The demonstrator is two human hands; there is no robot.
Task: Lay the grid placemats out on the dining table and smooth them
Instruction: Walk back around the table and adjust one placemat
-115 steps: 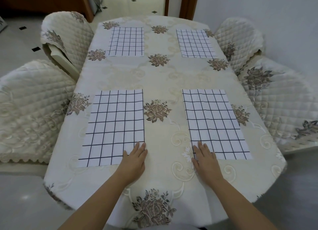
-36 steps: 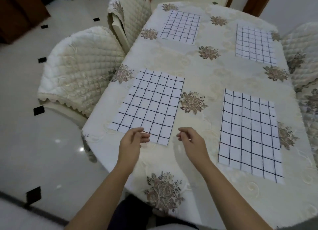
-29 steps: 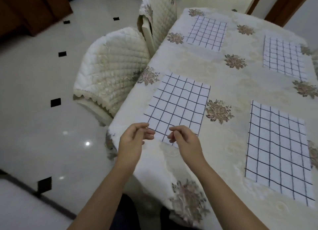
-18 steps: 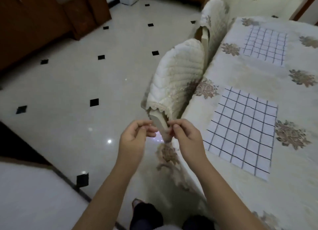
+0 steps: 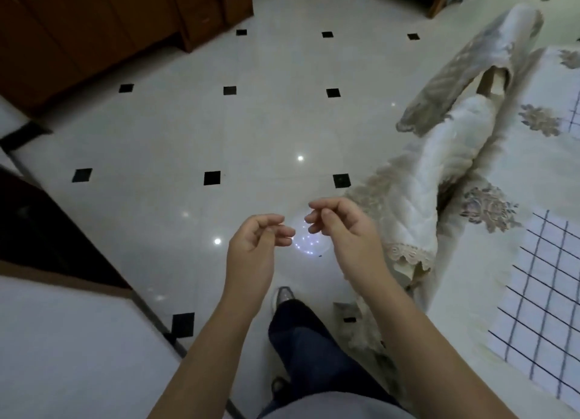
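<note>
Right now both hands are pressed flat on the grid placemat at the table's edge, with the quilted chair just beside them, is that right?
Not quite. In the head view the left hand and right hand hang in the air over the tiled floor, fingers loosely curled and holding nothing. The grid placemat lies untouched on the table, off to the right. The quilted chair is indeed just beside them.

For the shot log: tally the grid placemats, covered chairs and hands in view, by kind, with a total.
grid placemats: 2, near one, sliver at the right edge
covered chairs: 2, near, far
hands: 2, left hand, right hand, both empty
Total: 6
</note>
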